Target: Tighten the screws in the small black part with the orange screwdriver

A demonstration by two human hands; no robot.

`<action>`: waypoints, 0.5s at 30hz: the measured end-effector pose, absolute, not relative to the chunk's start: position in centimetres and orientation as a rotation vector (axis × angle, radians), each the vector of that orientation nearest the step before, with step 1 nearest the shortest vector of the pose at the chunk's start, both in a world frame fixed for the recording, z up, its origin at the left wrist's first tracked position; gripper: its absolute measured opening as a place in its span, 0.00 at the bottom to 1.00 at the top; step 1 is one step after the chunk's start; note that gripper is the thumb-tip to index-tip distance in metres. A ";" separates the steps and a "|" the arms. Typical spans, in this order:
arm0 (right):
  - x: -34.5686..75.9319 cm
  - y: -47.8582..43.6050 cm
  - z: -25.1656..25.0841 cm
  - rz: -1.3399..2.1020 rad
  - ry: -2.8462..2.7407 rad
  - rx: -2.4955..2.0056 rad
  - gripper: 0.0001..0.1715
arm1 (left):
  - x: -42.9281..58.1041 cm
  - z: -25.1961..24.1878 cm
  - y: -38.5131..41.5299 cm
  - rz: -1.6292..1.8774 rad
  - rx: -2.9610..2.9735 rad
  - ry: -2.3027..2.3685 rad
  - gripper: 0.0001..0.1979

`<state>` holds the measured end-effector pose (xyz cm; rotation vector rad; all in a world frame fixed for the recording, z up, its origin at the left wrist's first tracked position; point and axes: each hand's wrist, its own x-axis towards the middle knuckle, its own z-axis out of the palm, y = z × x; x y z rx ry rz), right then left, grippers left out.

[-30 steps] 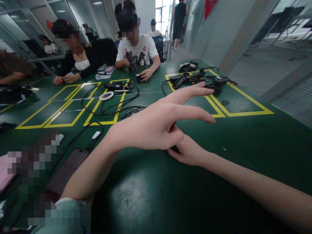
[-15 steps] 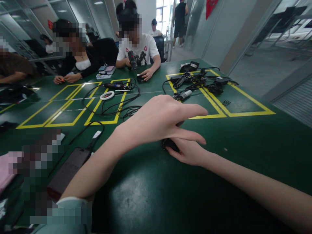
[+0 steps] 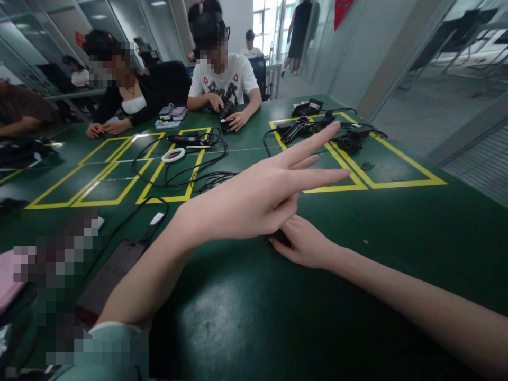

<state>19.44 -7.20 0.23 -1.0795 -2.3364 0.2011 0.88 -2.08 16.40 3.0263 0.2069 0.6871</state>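
My left hand (image 3: 254,198) reaches across from the left, back of the hand upward. Several of its fingers stretch out to the right, while the digits nearest me curl together in a pinch. Whatever they hold, if anything, is hidden under the hand. Just below and behind it, my right hand (image 3: 307,241) closes on a small, dark, rounded object (image 3: 282,237) at the tabletop. Only a sliver of that object shows, so its kind is unclear. The left hand covers its upper part; I cannot tell whether the left digits touch it.
On the green table (image 3: 400,233), yellow tape marks out rectangles. Black cables and tools (image 3: 297,129) lie at the right back. A white ring (image 3: 173,155) sits among cables at left centre. A dark power bank (image 3: 113,278) lies near my left forearm. Opposite, a person works with a power driver (image 3: 227,109).
My left hand has turned: its outer fingers now spread out and its near digits have curled in. My right hand stays on the dark object. The person opposite has lowered the driver.
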 end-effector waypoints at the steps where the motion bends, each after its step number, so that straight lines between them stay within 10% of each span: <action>1: 19.4 -7.2 0.3 0.201 -2.333 -1.077 0.12 | 0.9 16.4 -2.0 0.694 3.023 0.209 0.27; 6: 19.5 -7.3 0.3 0.211 -2.324 -1.080 0.16 | 1.4 15.8 -1.7 0.770 3.071 0.260 0.11; 15: 19.5 -7.3 0.1 0.175 -2.318 -1.054 0.16 | 2.2 15.2 -1.4 0.972 3.174 0.301 0.18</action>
